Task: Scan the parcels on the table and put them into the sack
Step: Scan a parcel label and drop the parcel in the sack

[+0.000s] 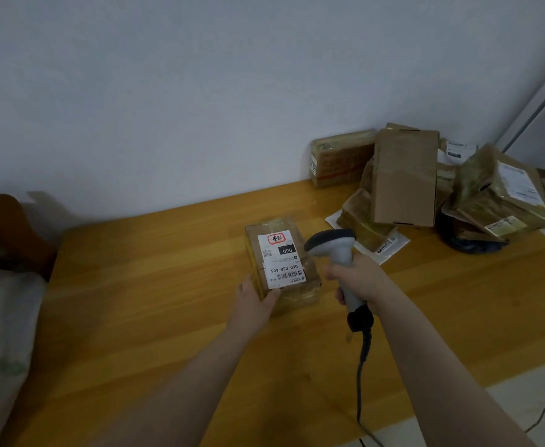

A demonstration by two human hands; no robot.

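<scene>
Now we scan | our left hand [254,298] holds the parcel [296,295] on the table [135,285] | our right hand [355,280] grips the scanner [332,245] beside it | next, we think: aim at its label [281,259]

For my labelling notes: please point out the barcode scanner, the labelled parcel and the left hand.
barcode scanner [329,241], head view, its grey head.
labelled parcel [282,263], head view, its white label.
left hand [254,301], head view, its back.

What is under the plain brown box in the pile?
The plain box rests on a taped parcel, which lies on a white envelope. How far the parcel reaches beneath the box is covered.
</scene>
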